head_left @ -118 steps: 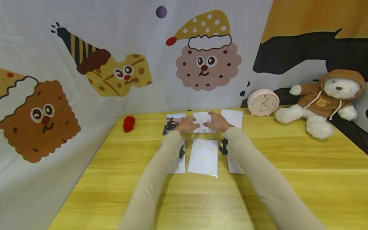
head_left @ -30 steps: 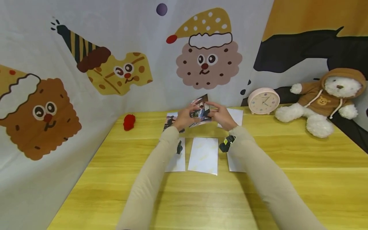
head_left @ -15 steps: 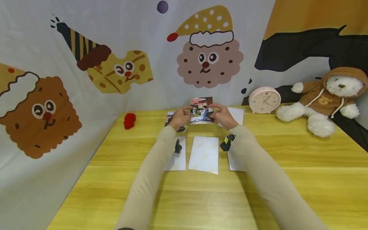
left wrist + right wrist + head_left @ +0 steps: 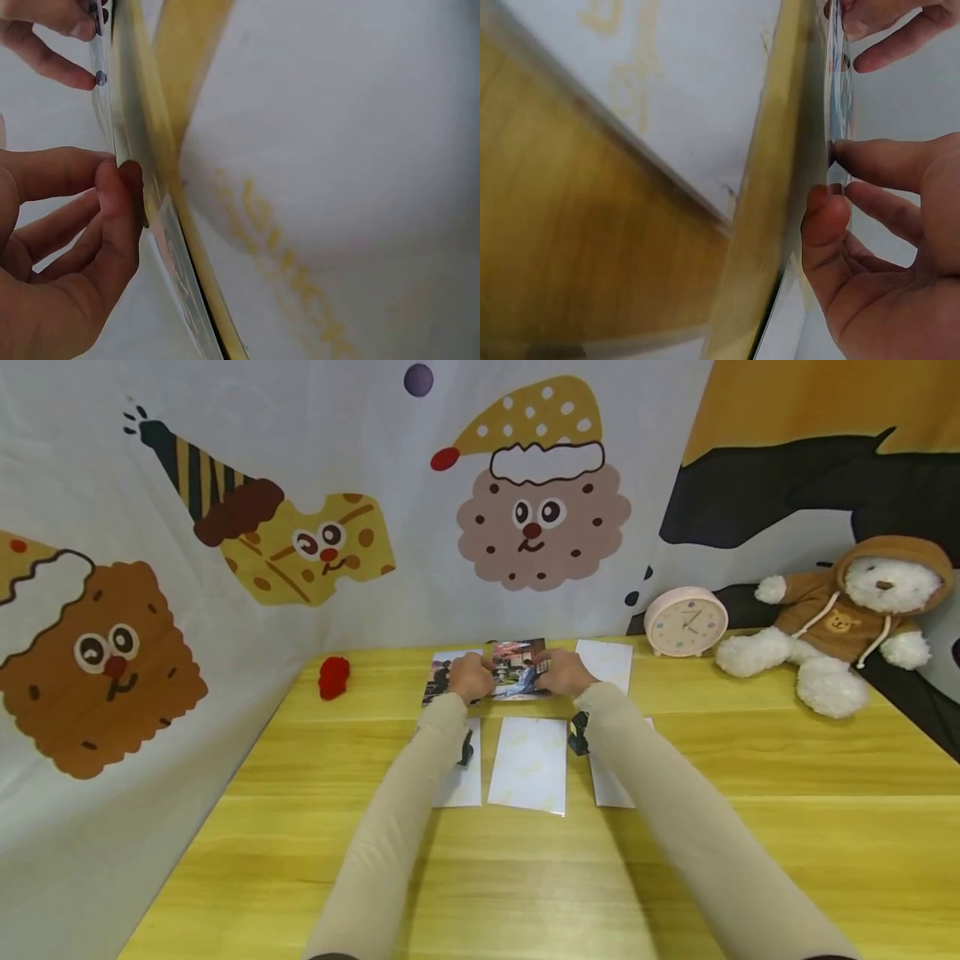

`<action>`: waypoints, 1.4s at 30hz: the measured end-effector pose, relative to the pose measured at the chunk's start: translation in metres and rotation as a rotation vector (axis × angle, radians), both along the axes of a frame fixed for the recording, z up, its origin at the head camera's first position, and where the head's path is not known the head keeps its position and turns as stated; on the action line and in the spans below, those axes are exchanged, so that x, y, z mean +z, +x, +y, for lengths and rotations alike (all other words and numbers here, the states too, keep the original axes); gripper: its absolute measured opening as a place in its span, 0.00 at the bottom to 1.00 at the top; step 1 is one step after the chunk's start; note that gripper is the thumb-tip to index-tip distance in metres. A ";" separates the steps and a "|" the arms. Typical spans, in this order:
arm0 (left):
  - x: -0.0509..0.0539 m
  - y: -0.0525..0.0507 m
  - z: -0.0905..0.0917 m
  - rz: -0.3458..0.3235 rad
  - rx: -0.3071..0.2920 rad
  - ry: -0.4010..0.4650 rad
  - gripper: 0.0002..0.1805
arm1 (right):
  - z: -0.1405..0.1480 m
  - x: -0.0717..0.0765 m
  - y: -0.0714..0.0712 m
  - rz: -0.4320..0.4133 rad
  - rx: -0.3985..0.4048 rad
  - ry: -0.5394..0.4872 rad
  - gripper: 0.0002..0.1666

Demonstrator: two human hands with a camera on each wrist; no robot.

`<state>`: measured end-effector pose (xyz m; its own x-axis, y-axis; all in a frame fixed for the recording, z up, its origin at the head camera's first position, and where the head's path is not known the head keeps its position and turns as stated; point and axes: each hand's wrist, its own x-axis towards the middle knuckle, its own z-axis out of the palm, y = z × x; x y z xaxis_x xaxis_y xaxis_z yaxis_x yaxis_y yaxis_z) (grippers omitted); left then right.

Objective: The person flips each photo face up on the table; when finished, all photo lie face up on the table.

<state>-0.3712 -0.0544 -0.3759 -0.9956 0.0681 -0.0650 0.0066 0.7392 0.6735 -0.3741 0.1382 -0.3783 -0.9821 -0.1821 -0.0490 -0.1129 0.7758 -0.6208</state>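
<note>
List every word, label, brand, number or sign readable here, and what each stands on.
Nothing can be read for certain.
White card in left wrist view: yellow lettering, too blurred.
White card in right wrist view: yellow lettering, also blurred.
Clock: dial marks too small.
Centre photo: no text discernible.

I see a big white cloth (image 4: 420,502) hanging behind the table (image 4: 765,760) like a wall, and it comes down past the left side too. Funny pictures are printed on it. A round pink cookie (image 4: 543,543) smiles in a yellow hat (image 4: 536,422) with white spots. Next to it, a piece of yellow cheese (image 4: 307,560) wears a pointy striped hat (image 4: 206,481). A square brown biscuit (image 4: 105,668) is over on the left. Up high is a purple dot (image 4: 418,380). On the right I see a big orange patch (image 4: 832,402) above a black shape (image 4: 780,497). The table is yellow wood with long wavy lines, and soft light makes its near part look pale and shiny.
</note>
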 end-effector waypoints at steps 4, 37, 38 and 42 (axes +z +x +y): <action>-0.002 -0.001 0.000 0.026 0.000 -0.091 0.14 | -0.005 -0.002 0.000 0.015 0.015 0.103 0.31; 0.002 -0.001 0.004 0.006 -0.037 -0.396 0.14 | -0.018 -0.011 -0.013 -0.031 -0.026 0.302 0.27; 0.002 -0.001 0.003 0.005 -0.039 -0.398 0.14 | -0.018 -0.011 -0.013 -0.034 -0.026 0.303 0.27; 0.002 0.000 0.002 0.015 -0.060 -0.380 0.15 | -0.018 -0.010 -0.010 -0.017 -0.010 0.312 0.28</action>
<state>-0.3715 -0.0524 -0.3740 -0.9916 0.0997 -0.0820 0.0649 0.9341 0.3510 -0.3840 0.1203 -0.3887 -0.9823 -0.1462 -0.1173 -0.0961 0.9303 -0.3541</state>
